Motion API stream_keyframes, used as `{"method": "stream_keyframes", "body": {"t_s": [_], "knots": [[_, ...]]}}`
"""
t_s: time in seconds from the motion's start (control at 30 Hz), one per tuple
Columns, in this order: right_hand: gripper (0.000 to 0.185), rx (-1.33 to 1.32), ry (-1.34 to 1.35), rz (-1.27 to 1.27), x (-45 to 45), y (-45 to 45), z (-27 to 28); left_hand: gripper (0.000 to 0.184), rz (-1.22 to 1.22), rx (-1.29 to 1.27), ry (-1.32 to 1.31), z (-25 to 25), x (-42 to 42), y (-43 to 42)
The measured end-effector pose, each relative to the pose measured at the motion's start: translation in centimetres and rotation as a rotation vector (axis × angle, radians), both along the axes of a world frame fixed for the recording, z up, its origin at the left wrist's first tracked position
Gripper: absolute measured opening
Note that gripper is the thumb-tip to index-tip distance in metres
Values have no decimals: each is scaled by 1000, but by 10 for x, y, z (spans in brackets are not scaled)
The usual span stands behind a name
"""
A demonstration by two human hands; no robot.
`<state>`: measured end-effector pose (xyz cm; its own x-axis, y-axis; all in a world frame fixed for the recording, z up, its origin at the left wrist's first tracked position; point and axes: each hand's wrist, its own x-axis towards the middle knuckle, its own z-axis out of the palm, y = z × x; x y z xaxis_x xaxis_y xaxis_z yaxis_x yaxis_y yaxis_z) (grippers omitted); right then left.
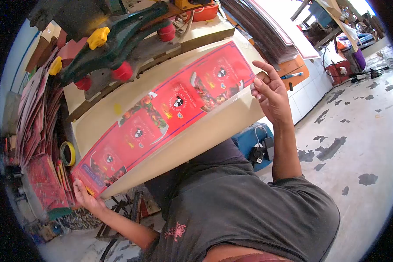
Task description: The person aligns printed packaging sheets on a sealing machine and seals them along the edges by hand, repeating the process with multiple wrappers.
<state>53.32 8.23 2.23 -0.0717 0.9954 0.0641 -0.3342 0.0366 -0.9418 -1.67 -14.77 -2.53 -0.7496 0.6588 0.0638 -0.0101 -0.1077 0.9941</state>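
Note:
A long red printed sheet with pictures and round panda logos lies slantwise over a pale, cream-coloured work surface. At its lower left end, my left hand is closed on the edge, thumb and fingertips against it. My right hand is at the opposite, upper right end, its thumb and curled fingers at the corner and the index finger raised. Beyond the sheet stands a machine with dark green arms, red knobs and a yellow star-shaped knob.
Stacked red printed sheets fill the left side, beside a yellow tape roll. A blue stool with a black device is below the surface. An orange board with a blue pen sits at right. The floor has dark worn patches.

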Motion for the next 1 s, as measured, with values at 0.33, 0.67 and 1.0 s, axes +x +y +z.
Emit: {"method": "stream_keyframes", "body": {"t_s": [0.33, 0.67, 1.0], "knots": [[29, -134, -68, 77, 20, -5, 8, 17, 22, 24, -22, 5, 12, 7], [22, 112, -892, -102, 19, 10, 2, 35, -59, -506, 769, 32, 38, 55], [30, 226, -1288, -86, 11, 16, -11, 42, -280, -797, 896, 49, 43, 65]]}}
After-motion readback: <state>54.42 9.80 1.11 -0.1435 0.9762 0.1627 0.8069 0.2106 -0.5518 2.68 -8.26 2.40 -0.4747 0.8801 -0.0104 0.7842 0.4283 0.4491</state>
